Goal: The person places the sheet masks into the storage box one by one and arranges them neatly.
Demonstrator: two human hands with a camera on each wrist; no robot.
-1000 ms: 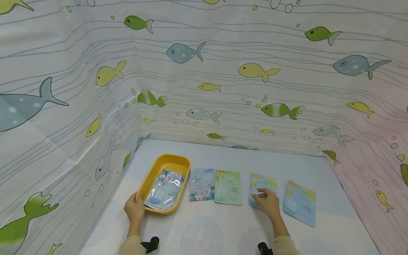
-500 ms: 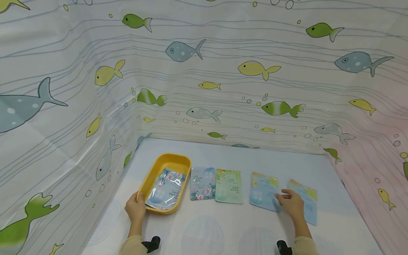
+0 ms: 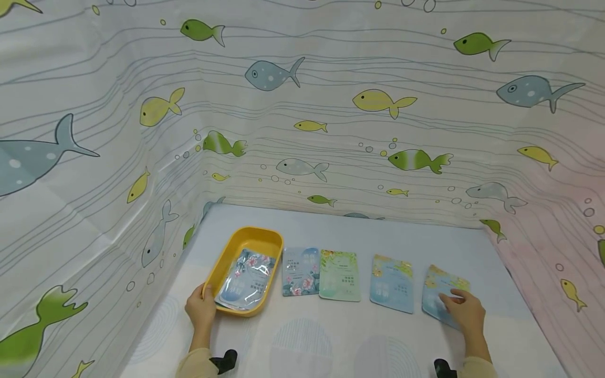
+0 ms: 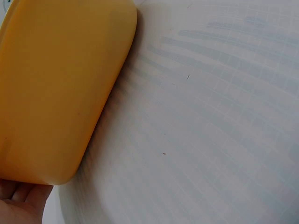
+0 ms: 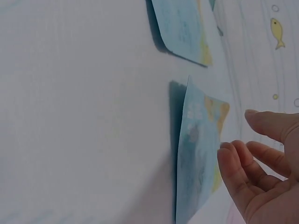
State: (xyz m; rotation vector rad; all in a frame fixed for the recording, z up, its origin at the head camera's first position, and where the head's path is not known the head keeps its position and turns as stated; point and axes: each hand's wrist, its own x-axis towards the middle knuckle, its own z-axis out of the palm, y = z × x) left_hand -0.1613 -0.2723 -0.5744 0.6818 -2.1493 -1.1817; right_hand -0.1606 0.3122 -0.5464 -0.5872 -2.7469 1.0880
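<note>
My left hand [image 3: 200, 310] grips the near left corner of a yellow plastic tray [image 3: 211, 270], thumb on the rim. In the left wrist view the tray's outer side [image 4: 65, 88] fills the upper left, with the fingers [image 4: 28, 203] at its lower edge. Inside the tray lie glossy flower-print sachets [image 3: 249, 278]. My right hand [image 3: 465, 312] hovers at the far-right blue sachet [image 3: 435, 296], partly covering it. In the right wrist view its fingers are loosely bent beside that sachet [image 5: 196, 149], with nothing held; whether a fingertip touches it I cannot tell.
Right of the tray lie a flower-print sachet [image 3: 301, 273] and a green sachet [image 3: 339, 275], side by side. Another blue sachet [image 3: 391, 286] lies between the green one and my right hand. A fish-print sheet [image 3: 350, 152] stands around the white tabletop [image 3: 331, 220].
My right hand has moved right, from over the inner blue sachet to the far-right one. My left hand stays on the tray, and the sachets look about where they were.
</note>
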